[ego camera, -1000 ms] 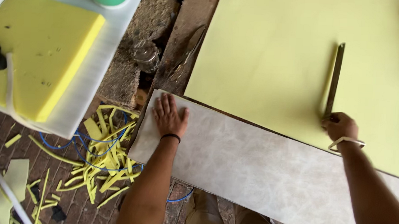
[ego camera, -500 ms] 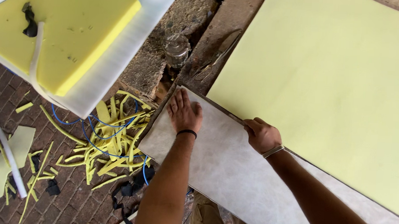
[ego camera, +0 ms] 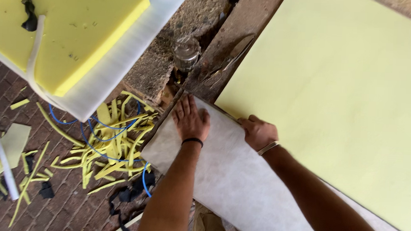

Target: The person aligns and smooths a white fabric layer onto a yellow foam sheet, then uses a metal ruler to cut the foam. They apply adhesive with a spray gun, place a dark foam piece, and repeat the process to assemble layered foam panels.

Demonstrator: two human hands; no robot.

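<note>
I see my left hand (ego camera: 190,119) lying flat, fingers spread, on the white fabric sheet (ego camera: 230,176) at its eleven o'clock corner. At three o'clock from it, my right hand (ego camera: 259,131) has its fingers curled on the edge of the pale yellow foam sheet (ego camera: 336,84); scissors (ego camera: 226,65) lie at twelve o'clock.

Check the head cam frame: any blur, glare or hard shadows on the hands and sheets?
Head view: even, soft daylight, no glare on the yellow foam sheet or white fabric; left hand and right hand are sharp, with only faint shadows beneath; slight softness at the frame edges, where the foam scraps on the brick floor look a little darker.
</note>
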